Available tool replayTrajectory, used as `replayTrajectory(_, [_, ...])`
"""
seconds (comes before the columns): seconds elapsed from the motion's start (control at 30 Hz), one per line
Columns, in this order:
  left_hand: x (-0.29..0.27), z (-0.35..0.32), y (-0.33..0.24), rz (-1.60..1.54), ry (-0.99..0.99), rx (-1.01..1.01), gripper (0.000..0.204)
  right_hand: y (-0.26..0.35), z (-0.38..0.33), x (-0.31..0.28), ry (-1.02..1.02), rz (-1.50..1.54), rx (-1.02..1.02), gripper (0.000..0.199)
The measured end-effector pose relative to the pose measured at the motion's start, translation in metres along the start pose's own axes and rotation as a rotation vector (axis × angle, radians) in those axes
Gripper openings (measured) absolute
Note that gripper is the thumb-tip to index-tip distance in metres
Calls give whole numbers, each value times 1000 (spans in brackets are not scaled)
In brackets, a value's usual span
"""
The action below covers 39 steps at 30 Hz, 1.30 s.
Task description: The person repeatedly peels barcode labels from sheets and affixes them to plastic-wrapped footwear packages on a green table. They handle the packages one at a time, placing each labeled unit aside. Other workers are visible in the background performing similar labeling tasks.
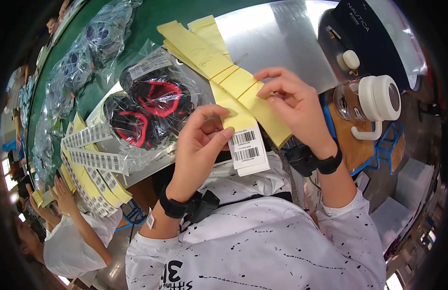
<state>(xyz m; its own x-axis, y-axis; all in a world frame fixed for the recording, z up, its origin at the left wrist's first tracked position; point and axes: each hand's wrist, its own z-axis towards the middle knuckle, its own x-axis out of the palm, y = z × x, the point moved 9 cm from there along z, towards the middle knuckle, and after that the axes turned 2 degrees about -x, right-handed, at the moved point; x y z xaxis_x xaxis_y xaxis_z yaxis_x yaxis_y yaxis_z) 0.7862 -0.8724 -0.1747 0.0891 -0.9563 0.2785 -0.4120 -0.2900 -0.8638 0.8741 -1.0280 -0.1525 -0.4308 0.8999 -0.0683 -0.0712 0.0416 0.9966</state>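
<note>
With the bagged black-and-red shoes [146, 108] as our landmark, our left hand [199, 145] sits just to their right, thumb and fingers clamped on the edge of a label strip [248, 145], yellow above with white barcode labels at its lower end. Our right hand [296, 106], apart from the left and farther right of the shoes, has its curled fingertips at a bundle of yellow strips [224, 72]; we cannot tell whether they grip it. That bundle slants from beyond the shoes down to their right. More barcode strips [96, 154] lie left of and nearer us than the shoes. A white-lidded clear jar [373, 99] stands well right of them, past the metal desk [277, 38].
</note>
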Motion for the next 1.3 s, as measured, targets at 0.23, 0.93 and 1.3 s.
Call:
replayTrajectory(0.23, [17, 4, 6, 8, 51, -16, 31, 1, -1, -8, -20, -246, -62, 16])
replayTrajectory(0.93, [20, 7, -4, 513, -24, 60, 23, 23, -26, 12, -28, -290, -137, 8])
replayTrajectory(1.3, [22, 9, 14, 336, 129, -56, 45, 80, -37, 11, -138, -529, -480, 14])
